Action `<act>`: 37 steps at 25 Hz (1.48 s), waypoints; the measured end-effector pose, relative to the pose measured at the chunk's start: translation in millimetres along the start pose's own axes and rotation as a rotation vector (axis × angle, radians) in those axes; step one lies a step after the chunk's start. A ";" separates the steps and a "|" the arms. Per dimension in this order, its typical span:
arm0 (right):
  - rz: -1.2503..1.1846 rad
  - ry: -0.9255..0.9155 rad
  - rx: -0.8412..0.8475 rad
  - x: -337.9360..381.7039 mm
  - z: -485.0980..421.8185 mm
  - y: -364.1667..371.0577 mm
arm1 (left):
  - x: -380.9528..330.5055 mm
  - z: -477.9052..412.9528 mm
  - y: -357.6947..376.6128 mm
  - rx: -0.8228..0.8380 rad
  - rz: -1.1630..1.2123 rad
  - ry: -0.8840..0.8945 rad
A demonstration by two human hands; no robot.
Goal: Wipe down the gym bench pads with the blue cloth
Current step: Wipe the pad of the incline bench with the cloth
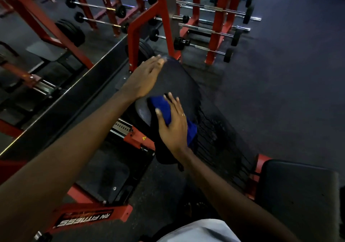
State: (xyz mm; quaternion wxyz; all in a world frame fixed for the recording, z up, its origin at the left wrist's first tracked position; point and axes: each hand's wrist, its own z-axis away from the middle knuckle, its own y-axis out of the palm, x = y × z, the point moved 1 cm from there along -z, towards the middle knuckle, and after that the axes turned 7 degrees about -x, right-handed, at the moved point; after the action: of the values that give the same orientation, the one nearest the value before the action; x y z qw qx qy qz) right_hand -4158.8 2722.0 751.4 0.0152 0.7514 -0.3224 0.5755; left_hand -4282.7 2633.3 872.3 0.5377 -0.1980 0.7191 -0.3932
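Note:
A long black bench pad (179, 81) slopes away from me in the middle of the view, on a red frame. My left hand (144, 77) lies flat with straight fingers on the pad's upper left side, fingertips near its far end. My right hand (172, 124) presses the folded blue cloth (161, 108) against the pad's lower left part; the thumb and fingers spread over the cloth, and a blue end sticks out to the right of the palm. A second black seat pad (296, 191) sits at the lower right.
Red racks (218, 27) holding several fixed barbells stand beyond the bench. A red upright (164, 17) rises right behind the pad's far end. A mirror wall (46, 36) runs along the left. The red base frame (87, 219) lies below. Dark rubber floor (280, 73) spreads to the right.

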 end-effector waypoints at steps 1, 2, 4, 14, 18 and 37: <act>-0.003 0.036 -0.011 14.7 -19.4 7.3 | 2.0 2.4 -3.8 0.004 0.007 -0.005; 0.019 0.035 -0.009 27.0 -36.6 13.5 | 5.8 4.2 -8.1 0.040 -0.023 0.002; 0.085 -0.037 0.030 36.2 -49.2 15.5 | 19.8 9.0 -15.1 0.138 -0.126 0.023; 0.034 0.024 -0.017 -18.9 -20.4 -9.2 | 53.2 63.1 11.4 -0.213 -0.398 0.204; 0.051 0.031 -0.040 15.6 -102.6 12.0 | 52.1 65.8 12.6 -0.268 -0.333 0.205; 0.106 -0.197 -0.008 23.8 -160.7 18.8 | 46.3 86.8 23.2 -0.408 -0.538 0.456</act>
State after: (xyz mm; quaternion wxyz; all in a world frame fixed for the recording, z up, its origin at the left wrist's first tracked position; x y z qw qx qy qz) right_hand -4302.6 2759.3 819.9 -0.0439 0.7862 -0.3638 0.4976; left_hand -4214.7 2584.1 815.9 0.1919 -0.3895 0.8058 -0.4028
